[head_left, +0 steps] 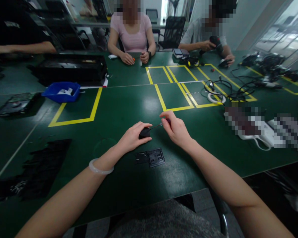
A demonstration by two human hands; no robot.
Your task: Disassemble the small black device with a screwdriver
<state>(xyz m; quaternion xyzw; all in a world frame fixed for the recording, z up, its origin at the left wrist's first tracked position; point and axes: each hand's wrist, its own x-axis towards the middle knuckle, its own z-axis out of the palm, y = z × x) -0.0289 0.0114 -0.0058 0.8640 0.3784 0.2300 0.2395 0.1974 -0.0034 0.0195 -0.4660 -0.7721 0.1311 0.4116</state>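
My left hand (pixel 134 137) grips a small black block (pixel 145 133) between thumb and fingers, just above the green table. Its wrist wears a pale bangle (pixel 101 167). To the right, my right hand (pixel 175 127) is closed on a screwdriver (pixel 157 126); the thin metal shaft points left and its tip meets the black block. Most of the screwdriver's handle is hidden by the fingers. Below the hands, two flat black plastic pieces (pixel 156 157) lie side by side on the table.
A blue tray (pixel 62 92) and a long black casing (pixel 72 67) stand at the back left. Dark strips (pixel 49 168) lie at left. Cables (pixel 228 87) and a white power strip (pixel 269 134) are at right. People sit across the green table (pixel 124 109).
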